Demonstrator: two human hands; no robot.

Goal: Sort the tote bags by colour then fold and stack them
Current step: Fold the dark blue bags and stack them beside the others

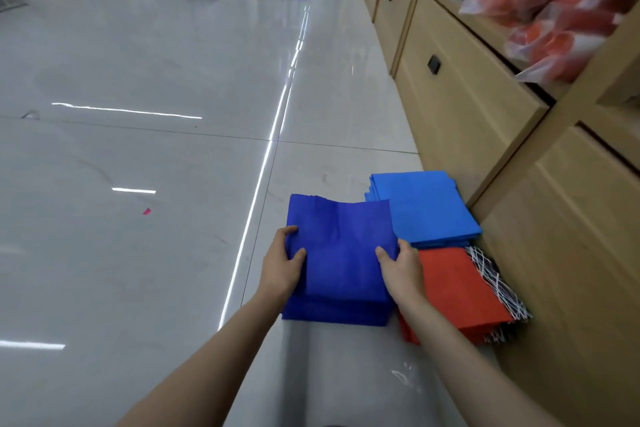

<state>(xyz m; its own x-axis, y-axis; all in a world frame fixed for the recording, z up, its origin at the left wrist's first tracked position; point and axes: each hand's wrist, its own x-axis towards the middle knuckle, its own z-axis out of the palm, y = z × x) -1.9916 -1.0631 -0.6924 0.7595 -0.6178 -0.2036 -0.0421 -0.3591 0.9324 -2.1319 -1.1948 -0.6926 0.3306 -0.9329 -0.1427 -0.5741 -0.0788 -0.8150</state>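
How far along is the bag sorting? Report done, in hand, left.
Done: light blue stack and red stack lie folded by the drawers, patterned bags showing along its right edge. In hand: left hand and right hand grip the dark blue stack. Left: no loose bags visible; likely just squaring this stack.

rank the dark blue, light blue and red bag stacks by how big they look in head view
1. dark blue stack
2. light blue stack and red stack look alike; both partly covered, so unranked
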